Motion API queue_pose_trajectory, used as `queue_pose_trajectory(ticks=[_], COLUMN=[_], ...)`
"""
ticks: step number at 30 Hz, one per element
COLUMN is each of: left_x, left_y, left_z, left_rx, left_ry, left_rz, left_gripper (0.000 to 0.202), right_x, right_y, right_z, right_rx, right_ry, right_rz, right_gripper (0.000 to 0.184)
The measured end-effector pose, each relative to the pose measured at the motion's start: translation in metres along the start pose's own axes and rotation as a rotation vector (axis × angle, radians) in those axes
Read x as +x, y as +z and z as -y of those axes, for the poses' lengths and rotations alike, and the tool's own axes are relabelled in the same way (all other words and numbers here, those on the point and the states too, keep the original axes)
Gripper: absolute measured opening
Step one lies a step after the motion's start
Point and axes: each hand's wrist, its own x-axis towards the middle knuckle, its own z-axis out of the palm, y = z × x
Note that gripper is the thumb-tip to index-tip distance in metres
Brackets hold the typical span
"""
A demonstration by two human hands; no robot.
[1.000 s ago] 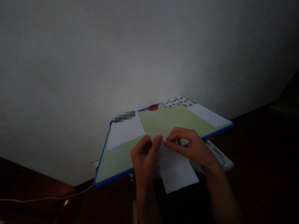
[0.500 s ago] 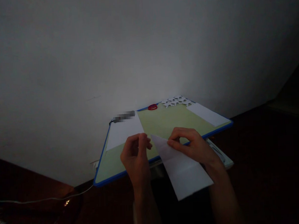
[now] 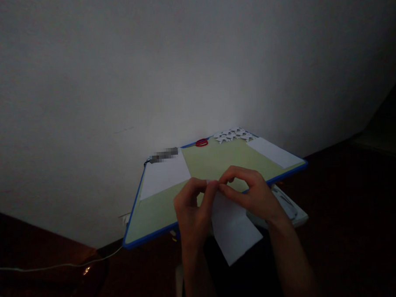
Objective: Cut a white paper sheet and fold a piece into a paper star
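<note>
A folded sheet of white paper (image 3: 236, 230) hangs from my fingers over the table's near edge, its lower end above my dark-clothed lap. My left hand (image 3: 196, 210) pinches its upper tip between thumb and index finger. Right beside that, my right hand (image 3: 249, 190) also pinches the top of the paper, with the fingertips of both hands touching or nearly so. The upper part of the paper is mostly hidden behind my fingers.
The green table (image 3: 155, 220) has a blue rim. On it lie a white sheet (image 3: 166, 176), a paper stack (image 3: 275, 151), red-handled scissors (image 3: 201, 142), several small folded paper pieces (image 3: 233, 134) and a blurred-out object (image 3: 163, 155). A white cable (image 3: 58, 265) runs at lower left.
My left hand has moved right and closed on the paper's tip. My right hand has shifted slightly toward it, and the paper now hangs steeper and further left.
</note>
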Motion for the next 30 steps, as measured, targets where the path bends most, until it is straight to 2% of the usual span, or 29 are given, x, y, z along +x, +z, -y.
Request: queue_pose_trajectory(ticks=[2,9,15,21,30], left_x=[0.000,-0.004,-0.004,-0.004,-0.001], left_y=[-0.001,0.000,-0.001,-0.013,-0.031], left_z=[-0.001,-0.004,-0.005,-0.001,0.006], left_rx=[0.035,0.082,0.005,0.019,0.064], left_ry=[0.019,0.064,0.062,0.022,0.015], left_rz=[0.006,-0.105,-0.282,-0.421,-0.632], left_gripper=[0.015,0.017,0.017,0.014,0.020], right_x=[0.001,0.002,-0.003,-0.004,-0.008], right_y=[0.003,-0.002,-0.017,-0.021,-0.035], right_z=[0.003,-0.001,-0.014,-0.020,-0.032], right_rx=[-0.031,-0.033,0.019,0.036,0.021], right_ry=[-0.014,-0.041,-0.020,-0.045,-0.075], right_rz=[-0.006,0.066,0.198,0.271,0.257], right_gripper=[0.010,0.013,0.014,0.013,0.014])
